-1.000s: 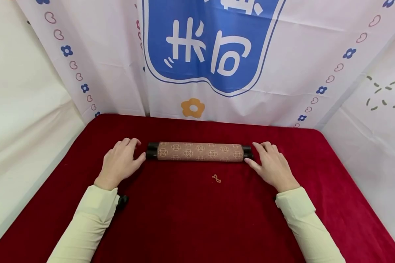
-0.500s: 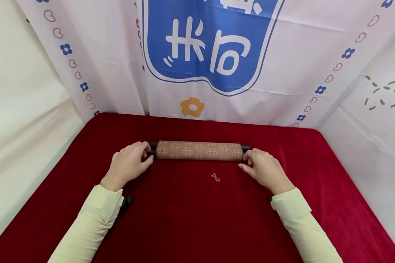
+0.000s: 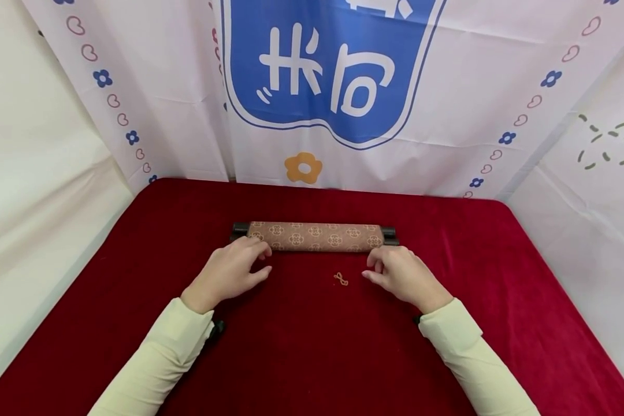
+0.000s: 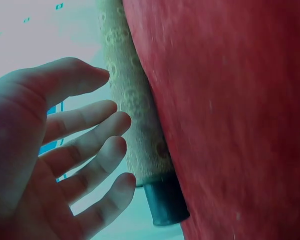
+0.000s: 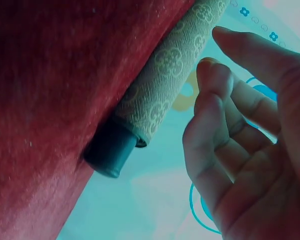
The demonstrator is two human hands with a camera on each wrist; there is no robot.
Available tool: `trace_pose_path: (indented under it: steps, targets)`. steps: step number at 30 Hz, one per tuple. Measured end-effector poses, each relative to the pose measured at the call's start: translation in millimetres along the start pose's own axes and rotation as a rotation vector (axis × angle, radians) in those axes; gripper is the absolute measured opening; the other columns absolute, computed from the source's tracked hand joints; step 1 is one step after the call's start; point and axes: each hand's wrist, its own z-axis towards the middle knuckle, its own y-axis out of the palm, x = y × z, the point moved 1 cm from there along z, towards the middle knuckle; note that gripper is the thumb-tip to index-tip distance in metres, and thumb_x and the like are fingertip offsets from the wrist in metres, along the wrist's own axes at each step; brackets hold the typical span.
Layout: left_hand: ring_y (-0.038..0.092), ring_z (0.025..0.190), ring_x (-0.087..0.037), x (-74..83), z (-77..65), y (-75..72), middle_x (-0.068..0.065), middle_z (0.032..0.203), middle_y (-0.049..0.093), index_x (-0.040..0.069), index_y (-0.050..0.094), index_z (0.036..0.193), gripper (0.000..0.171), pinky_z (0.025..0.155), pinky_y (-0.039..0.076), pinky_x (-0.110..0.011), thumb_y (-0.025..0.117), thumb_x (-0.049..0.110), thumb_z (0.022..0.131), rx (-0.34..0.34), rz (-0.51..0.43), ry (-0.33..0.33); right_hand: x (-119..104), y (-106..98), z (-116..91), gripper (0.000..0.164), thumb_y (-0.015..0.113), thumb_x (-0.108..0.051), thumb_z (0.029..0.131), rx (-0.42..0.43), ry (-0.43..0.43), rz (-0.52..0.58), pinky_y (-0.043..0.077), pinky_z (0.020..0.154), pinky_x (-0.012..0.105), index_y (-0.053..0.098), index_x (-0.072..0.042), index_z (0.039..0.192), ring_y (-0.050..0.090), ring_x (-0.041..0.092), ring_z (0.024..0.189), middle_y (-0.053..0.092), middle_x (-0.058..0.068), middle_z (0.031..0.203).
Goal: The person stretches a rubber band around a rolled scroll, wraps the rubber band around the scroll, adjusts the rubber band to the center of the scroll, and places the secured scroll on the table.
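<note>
A rolled scroll (image 3: 314, 237) in brown cloth with pale flower motifs lies crosswise on the red tablecloth, black rod ends showing at both sides. My left hand (image 3: 229, 274) hovers in front of its left end, fingers spread and loosely bent, holding nothing. In the left wrist view the fingertips (image 4: 120, 122) overlap the patterned cloth, and a black rod end (image 4: 166, 202) shows below. Near the right end is my right hand (image 3: 403, 274), fingers loosely curled, nothing between them. The right wrist view shows it apart from the scroll (image 5: 169, 62).
A thin tan cord loop (image 3: 341, 279), twisted like a figure eight, lies on the red tablecloth (image 3: 312, 346) just before the scroll. A white curtain (image 3: 177, 115) with a blue printed emblem hangs behind the table, and pale cloth walls flank both sides.
Both hands have moved from the scroll's ends inward and toward the front, away from the rod ends. The scroll lies in nearly the same place.
</note>
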Motion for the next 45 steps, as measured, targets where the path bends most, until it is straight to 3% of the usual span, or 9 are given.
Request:
trace_pose_path:
  steps: [12, 21, 33, 45]
  targets:
    - [0.067, 0.099, -0.024, 21.5, 3.0, 7.0, -0.004, 0.108, 0.073, 0.009, 0.074, 0.11, 0.024, 0.084, 0.059, -0.042, 0.08, 0.023, 0.092, -0.04, 0.003, 0.092, -9.9, 8.8, 0.8, 0.015, 0.085, -0.018, 0.089, -0.052, -0.048, 0.021, 0.051, 0.067, 0.025, 0.075, -0.009, 0.095, 0.056, 0.004, 0.07, 0.064, -0.007, 0.076]
    - [0.067, 0.103, -0.024, 34.2, 3.4, 10.3, -0.004, 0.111, 0.072, 0.009, 0.074, 0.114, 0.027, 0.086, 0.059, -0.041, 0.079, 0.025, 0.092, -0.081, 0.023, 0.115, -16.6, 14.8, 2.9, 0.013, 0.085, -0.018, 0.089, -0.059, -0.078, 0.021, 0.052, 0.069, 0.024, 0.077, -0.01, 0.097, 0.06, 0.009, 0.075, 0.065, -0.003, 0.083]
    - [0.07, 0.1, -0.024, 70.3, 35.9, 18.7, -0.002, 0.109, 0.072, 0.014, 0.075, 0.115, 0.028, 0.082, 0.06, -0.043, 0.079, 0.028, 0.092, -0.097, 0.047, 0.216, -18.8, 18.5, 1.9, 0.009, 0.084, -0.017, 0.09, -0.09, -0.073, 0.026, 0.05, 0.067, 0.021, 0.079, -0.011, 0.095, 0.061, 0.011, 0.073, 0.065, -0.002, 0.081]
    - [0.07, 0.102, -0.021, 93.8, 59.3, 40.3, 0.0, 0.109, 0.07, 0.02, 0.075, 0.116, 0.027, 0.08, 0.06, -0.041, 0.083, 0.027, 0.091, -0.165, 0.048, 0.253, -28.1, 23.5, 3.2, 0.012, 0.085, -0.017, 0.089, -0.062, -0.061, -0.026, 0.054, 0.068, 0.026, 0.078, -0.009, 0.094, 0.065, 0.013, 0.076, 0.068, 0.001, 0.083]
